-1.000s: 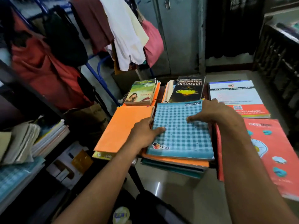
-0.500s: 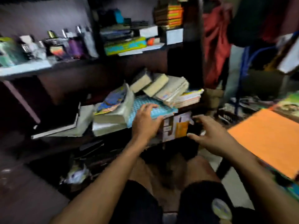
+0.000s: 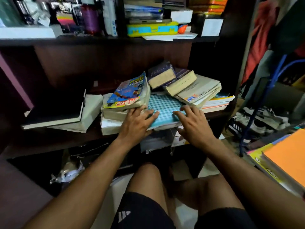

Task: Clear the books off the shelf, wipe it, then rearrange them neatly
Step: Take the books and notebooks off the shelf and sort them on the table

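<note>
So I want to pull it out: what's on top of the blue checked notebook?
Both hands, left hand and right hand, rest on the blue checked notebook; leaning books cover its far end.

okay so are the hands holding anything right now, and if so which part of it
Both the left hand and right hand lie on the front edge of the blue checked book; a closed grip isn't visible.

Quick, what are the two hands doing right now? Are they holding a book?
Left hand: open, fingers spread flat on the blue checked book, not holding it.
Right hand: open, fingers resting on the same book, holding nothing.
</note>
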The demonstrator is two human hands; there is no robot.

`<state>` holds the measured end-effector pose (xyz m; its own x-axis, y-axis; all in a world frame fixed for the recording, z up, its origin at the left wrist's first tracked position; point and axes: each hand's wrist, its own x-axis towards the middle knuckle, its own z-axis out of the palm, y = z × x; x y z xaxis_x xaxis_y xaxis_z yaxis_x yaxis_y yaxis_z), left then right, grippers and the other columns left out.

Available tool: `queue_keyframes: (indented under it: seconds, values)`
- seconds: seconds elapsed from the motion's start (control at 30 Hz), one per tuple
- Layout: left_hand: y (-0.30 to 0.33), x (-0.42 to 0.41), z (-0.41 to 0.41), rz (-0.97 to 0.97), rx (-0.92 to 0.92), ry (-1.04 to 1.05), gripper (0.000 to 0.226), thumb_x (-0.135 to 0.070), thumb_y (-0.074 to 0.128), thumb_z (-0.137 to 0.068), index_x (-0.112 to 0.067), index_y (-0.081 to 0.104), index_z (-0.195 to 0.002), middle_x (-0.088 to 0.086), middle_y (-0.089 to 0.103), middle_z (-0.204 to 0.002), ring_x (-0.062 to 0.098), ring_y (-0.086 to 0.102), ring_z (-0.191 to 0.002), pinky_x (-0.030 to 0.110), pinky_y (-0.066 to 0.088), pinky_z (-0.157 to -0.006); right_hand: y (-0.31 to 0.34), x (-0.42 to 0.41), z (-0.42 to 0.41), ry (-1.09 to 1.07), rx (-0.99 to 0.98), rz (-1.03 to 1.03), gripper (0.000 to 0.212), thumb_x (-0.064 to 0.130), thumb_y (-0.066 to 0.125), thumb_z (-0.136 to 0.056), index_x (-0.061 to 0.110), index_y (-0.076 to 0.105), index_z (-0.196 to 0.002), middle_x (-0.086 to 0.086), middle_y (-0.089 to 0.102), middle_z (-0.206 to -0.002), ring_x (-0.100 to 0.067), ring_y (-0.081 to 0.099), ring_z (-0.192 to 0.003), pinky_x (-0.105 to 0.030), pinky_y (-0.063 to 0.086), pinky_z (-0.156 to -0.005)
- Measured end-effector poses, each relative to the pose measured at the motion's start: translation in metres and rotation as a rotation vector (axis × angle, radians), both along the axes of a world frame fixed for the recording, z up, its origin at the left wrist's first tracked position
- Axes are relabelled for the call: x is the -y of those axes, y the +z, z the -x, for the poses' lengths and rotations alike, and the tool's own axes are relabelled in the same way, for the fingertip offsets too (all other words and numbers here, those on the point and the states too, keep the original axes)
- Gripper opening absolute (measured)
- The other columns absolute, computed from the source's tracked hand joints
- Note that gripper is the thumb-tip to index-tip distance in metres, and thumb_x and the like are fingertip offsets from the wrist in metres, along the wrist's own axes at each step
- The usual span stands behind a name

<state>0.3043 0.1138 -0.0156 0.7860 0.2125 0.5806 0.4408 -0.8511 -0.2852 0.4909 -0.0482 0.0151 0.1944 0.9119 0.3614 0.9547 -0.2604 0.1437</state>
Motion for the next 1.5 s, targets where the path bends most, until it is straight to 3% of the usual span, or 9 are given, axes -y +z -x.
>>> queue_keyframes:
  seconds: [0.13, 0.27, 0.4, 0.6, 0.83, 1.0, 1.27, 1.4, 1.5]
  values:
    - [0.012, -0.013, 0.0, -0.092, 0.029, -0.076, 0.066, -0.058, 0.073, -0.08, -0.025, 0.062, -0.136, -0.004, 0.07, -0.125, 0.028, 0.06, -0.108, 0.039, 0.031, -0.082, -0.004, -0.009, -0.004, 0.058, -0.08, 0.011, 0.071, 0.041, 0.077, -0.078, 0.022, 0.048, -0.14, -0.006, 0.05, -0.133, -0.032, 0.047, -0.117, -0.048, 0.044, -0.095]
    - [0.018, -0.025, 0.002, -0.011, -0.014, -0.172, 0.056, -0.045, 0.077, -0.081, -0.028, 0.066, -0.133, -0.006, 0.073, -0.121, 0.028, 0.061, -0.107, 0.041, 0.033, -0.085, -0.014, -0.01, 0.0, 0.036, -0.106, -0.042, 0.063, 0.04, 0.076, -0.081, 0.026, 0.051, -0.137, -0.002, 0.052, -0.133, -0.03, 0.046, -0.119, -0.046, 0.04, -0.09]
    - [0.027, -0.034, 0.001, 0.018, -0.048, -0.252, 0.056, -0.054, 0.07, -0.085, -0.029, 0.065, -0.136, -0.005, 0.074, -0.12, 0.026, 0.057, -0.104, 0.042, 0.039, -0.083, -0.002, -0.016, -0.01, 0.096, -0.158, -0.028, 0.054, 0.037, 0.077, -0.083, 0.026, 0.054, -0.131, -0.002, 0.053, -0.127, -0.029, 0.048, -0.113, -0.047, 0.045, -0.09]
    - [0.019, -0.037, 0.0, -0.09, 0.203, -0.233, 0.043, -0.049, 0.056, -0.102, -0.021, 0.067, -0.133, -0.001, 0.073, -0.122, 0.029, 0.064, -0.101, 0.043, 0.046, -0.083, 0.015, -0.02, -0.022, 0.171, -0.178, -0.061, 0.057, 0.033, 0.071, -0.09, 0.024, 0.048, -0.141, -0.004, 0.049, -0.131, -0.027, 0.049, -0.111, -0.043, 0.045, -0.093]
    - [0.018, -0.038, 0.001, -0.045, 0.173, -0.258, 0.046, -0.048, 0.062, -0.097, -0.017, 0.067, -0.131, 0.0, 0.072, -0.124, 0.025, 0.063, -0.104, 0.041, 0.041, -0.087, 0.004, -0.032, -0.005, 0.104, -0.067, -0.053, 0.064, 0.02, 0.065, -0.093, 0.023, 0.039, -0.152, -0.009, 0.056, -0.141, -0.035, 0.058, -0.119, -0.049, 0.055, -0.086]
    - [0.02, -0.037, -0.001, 0.067, 0.224, -0.229, 0.045, -0.011, 0.075, -0.081, -0.016, 0.066, -0.125, 0.003, 0.069, -0.124, 0.027, 0.06, -0.105, 0.04, 0.041, -0.087, 0.014, -0.025, 0.003, 0.076, -0.058, -0.011, 0.059, 0.021, 0.058, -0.099, 0.025, 0.036, -0.153, -0.006, 0.055, -0.145, -0.031, 0.057, -0.125, -0.045, 0.057, -0.084]
    - [0.029, -0.027, 0.003, 0.095, 0.093, -0.182, 0.043, -0.026, 0.073, -0.083, -0.019, 0.063, -0.124, 0.002, 0.069, -0.119, 0.027, 0.065, -0.101, 0.04, 0.039, -0.085, 0.03, 0.045, 0.03, 0.087, -0.057, 0.009, 0.058, 0.019, 0.059, -0.094, 0.025, 0.043, -0.149, -0.004, 0.057, -0.138, -0.031, 0.059, -0.12, -0.041, 0.055, -0.081]
    - [0.028, -0.005, 0.003, 0.225, 0.093, -0.134, 0.047, -0.037, 0.056, -0.083, -0.024, 0.06, -0.129, 0.003, 0.065, -0.13, 0.03, 0.063, -0.112, 0.041, 0.039, -0.091, 0.033, 0.082, 0.039, 0.096, -0.069, -0.016, 0.057, 0.019, 0.065, -0.083, 0.021, 0.051, -0.138, -0.007, 0.065, -0.123, -0.034, 0.066, -0.104, -0.044, 0.059, -0.072]
    - [0.013, 0.052, 0.009, 0.374, 0.36, -0.075, 0.06, -0.015, 0.07, -0.084, -0.016, 0.054, -0.141, 0.016, 0.042, -0.152, 0.033, 0.04, -0.14, 0.05, 0.036, -0.113, 0.039, 0.102, 0.043, 0.094, -0.081, -0.009, 0.055, 0.02, 0.06, -0.083, 0.024, 0.05, -0.137, -0.006, 0.065, -0.123, -0.033, 0.066, -0.106, -0.046, 0.059, -0.073]
